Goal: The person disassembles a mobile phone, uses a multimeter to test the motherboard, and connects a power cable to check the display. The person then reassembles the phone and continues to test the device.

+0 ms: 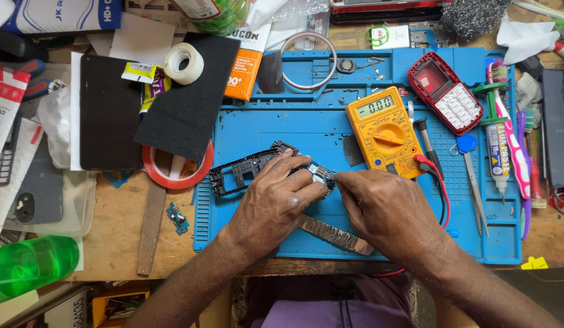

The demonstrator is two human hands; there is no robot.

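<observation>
We list: matt blue rubbery mat (330, 130); glossy orange plastic multimeter (383, 132); rough wooden worktop (121, 222); black plastic phone frame (242, 172).

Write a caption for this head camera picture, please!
Two hands work on a phone frame beside an orange meter.

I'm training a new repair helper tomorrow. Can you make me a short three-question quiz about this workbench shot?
1. True or false: both hands touch the black phone frame.
2. Which lies nearest the right hand? A tape roll B orange multimeter C green bottle
3. What colour is the mat?

Key: 1 false, the left hand holds it while the right meets the small board at its end; 2 B; 3 blue.
</observation>
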